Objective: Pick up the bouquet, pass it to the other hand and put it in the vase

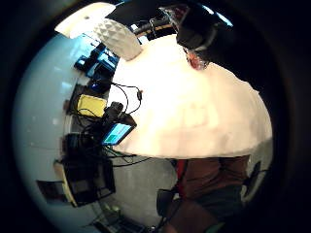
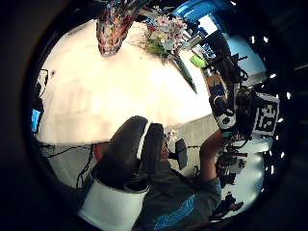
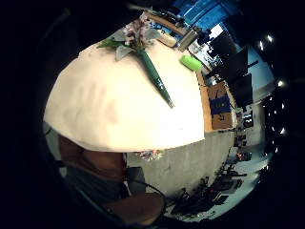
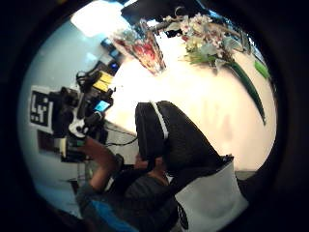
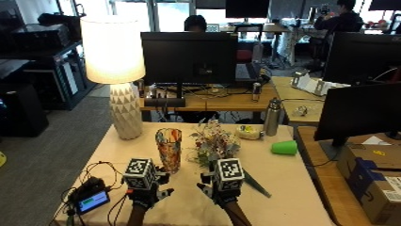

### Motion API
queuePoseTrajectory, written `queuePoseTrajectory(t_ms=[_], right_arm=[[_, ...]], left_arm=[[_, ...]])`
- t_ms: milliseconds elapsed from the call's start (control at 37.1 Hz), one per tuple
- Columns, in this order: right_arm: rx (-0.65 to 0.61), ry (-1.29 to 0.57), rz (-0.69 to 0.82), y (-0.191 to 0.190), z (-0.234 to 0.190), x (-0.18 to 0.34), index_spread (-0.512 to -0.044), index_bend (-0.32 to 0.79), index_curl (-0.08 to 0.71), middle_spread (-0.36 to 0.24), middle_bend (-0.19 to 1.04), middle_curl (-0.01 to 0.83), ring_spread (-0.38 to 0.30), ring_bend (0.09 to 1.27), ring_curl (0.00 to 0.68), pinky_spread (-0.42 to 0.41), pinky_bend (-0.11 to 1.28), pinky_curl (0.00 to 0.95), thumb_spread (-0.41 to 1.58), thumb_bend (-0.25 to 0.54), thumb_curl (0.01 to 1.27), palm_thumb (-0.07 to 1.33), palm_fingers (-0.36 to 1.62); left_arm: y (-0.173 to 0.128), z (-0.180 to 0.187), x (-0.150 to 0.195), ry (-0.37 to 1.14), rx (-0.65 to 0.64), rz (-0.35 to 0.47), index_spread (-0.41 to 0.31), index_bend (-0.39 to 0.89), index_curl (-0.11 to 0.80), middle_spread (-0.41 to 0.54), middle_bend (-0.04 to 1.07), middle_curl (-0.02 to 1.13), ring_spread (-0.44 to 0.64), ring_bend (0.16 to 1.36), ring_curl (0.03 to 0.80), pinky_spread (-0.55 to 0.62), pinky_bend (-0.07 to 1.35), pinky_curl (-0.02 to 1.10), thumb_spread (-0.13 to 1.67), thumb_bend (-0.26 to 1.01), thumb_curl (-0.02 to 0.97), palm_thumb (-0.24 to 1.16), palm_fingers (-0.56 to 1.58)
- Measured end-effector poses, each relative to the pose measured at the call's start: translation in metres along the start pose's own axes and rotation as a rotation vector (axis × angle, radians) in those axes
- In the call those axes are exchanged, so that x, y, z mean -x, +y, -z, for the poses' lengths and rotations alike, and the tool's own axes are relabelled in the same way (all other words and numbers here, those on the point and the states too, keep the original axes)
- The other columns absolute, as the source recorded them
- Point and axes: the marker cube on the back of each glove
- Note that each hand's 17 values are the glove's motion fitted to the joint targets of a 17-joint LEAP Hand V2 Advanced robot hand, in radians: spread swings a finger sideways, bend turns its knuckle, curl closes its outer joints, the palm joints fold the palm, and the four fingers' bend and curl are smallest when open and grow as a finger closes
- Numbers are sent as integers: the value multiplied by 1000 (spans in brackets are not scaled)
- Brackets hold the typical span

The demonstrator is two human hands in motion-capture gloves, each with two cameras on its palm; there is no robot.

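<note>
Here, closest to me, my left hand (image 5: 148,194) and my right hand (image 5: 220,192) hang side by side above the near part of the cream-covered surface (image 5: 294,188). Both are released, with fingers spread and nothing in them. Neither hand touches the cloth as far as I can tell.

Just past my right hand lies the bouquet (image 5: 216,143), flat on the surface. Its pale blossoms bunch toward the middle of the surface and its dark green wrapped stem (image 5: 255,184) runs back toward my right side. In the palm view from my right hand's little finger side the bouquet (image 3: 138,40) lies well across the cloth, its stem pointing at the edge.

Just beyond my left hand stands the vase (image 5: 168,149), upright, with multicoloured glass and an open mouth. It is just beside the bouquet's blossoms, on their left. The thumb side view from my left hand shows the vase (image 2: 113,26) and the flowers (image 2: 163,33) close together.

At the near left corner a small device with a lit screen (image 5: 92,201) sits among black cables (image 5: 100,169).

Farther off, a green cup (image 5: 284,147) lies tipped on its side at the right. A metal bottle (image 5: 271,117) stands behind it. A lit lamp (image 5: 116,70) with a white patterned base stands at the far left corner.
</note>
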Motion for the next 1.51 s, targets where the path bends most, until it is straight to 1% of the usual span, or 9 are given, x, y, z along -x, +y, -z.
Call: queuePoseTrajectory(t_ms=[27, 81, 189, 323, 458, 781, 943, 1185, 1508], right_arm=[[-1, -1, 1, 0, 1, 0, -181, 148, 37, 34, 224, 54, 91, 230, 33, 169, 445, 97, 436, 151, 52, 247, 345], [-8, -9, 6, 0, 3, 2, -225, 146, 67, 43, 225, 80, 116, 237, 59, 212, 469, 138, 578, 154, 67, 266, 326], [-9, -29, 11, 0, 7, 7, -285, 145, 109, 55, 226, 119, 154, 248, 95, 272, 492, 187, 786, 147, 93, 288, 297], [4, -17, 15, 2, 12, 10, -325, 143, 140, 63, 228, 158, 183, 255, 120, 313, 503, 220, 946, 126, 120, 300, 277], [-7, -5, 26, 2, 13, 11, -344, 142, 163, 67, 227, 190, 200, 261, 139, 335, 507, 241, 1039, 100, 143, 309, 263], [-7, -34, 41, 0, 12, 13, -361, 139, 199, 71, 222, 245, 217, 271, 174, 354, 512, 277, 1135, 38, 189, 329, 240], [29, -10, 45, -2, 10, -5, -356, 108, 200, 75, 210, 263, 221, 283, 190, 358, 534, 297, 1144, 6, 206, 336, 201], [30, 9, -56, -15, -3, -89, -336, 66, 168, 104, 178, 264, 246, 274, 207, 373, 662, 345, 1109, -26, 225, 322, -62], [82, -32, -276, -40, -85, -202, -309, 56, 119, 132, 128, 226, 272, 231, 199, 372, 716, 357, 1049, -22, 250, 343, -231]], left_arm=[[0, 0, 0, -1, 1, 0, -57, 124, 36, 12, 204, 52, 81, 453, 89, 174, 391, 82, 401, 63, 46, 129, 519], [0, 1, 1, -5, 6, 1, -70, 121, 58, 15, 200, 94, 103, 484, 136, 220, 410, 126, 522, 57, 63, 138, 496], [-1, 3, 0, -5, 3, 5, -89, 129, 93, 19, 193, 149, 132, 517, 190, 282, 430, 181, 692, 38, 95, 148, 464], [-1, 10, -4, 4, -6, -3, -101, 133, 126, 21, 191, 189, 153, 535, 219, 327, 434, 213, 819, 11, 131, 156, 440], [2, 11, -2, -2, 5, 2, -107, 134, 153, 23, 190, 217, 166, 542, 233, 351, 436, 234, 890, -14, 162, 158, 426], [1, 14, -2, 7, -3, 10, -112, 130, 197, 24, 189, 265, 179, 556, 256, 374, 438, 272, 961, -26, 211, 146, 404], [1, 12, -2, 17, 7, -3, -111, 125, 212, 31, 184, 278, 187, 565, 266, 377, 443, 288, 973, -26, 228, 141, 389], [1, 13, -9, 54, -35, -18, -105, 118, 218, 49, 178, 289, 193, 582, 279, 380, 472, 312, 981, -27, 247, 135, 348], [-5, 4, -14, 52, -46, -38, -93, 119, 225, 78, 173, 290, 206, 617, 293, 381, 509, 334, 984, -27, 265, 130, 306]])
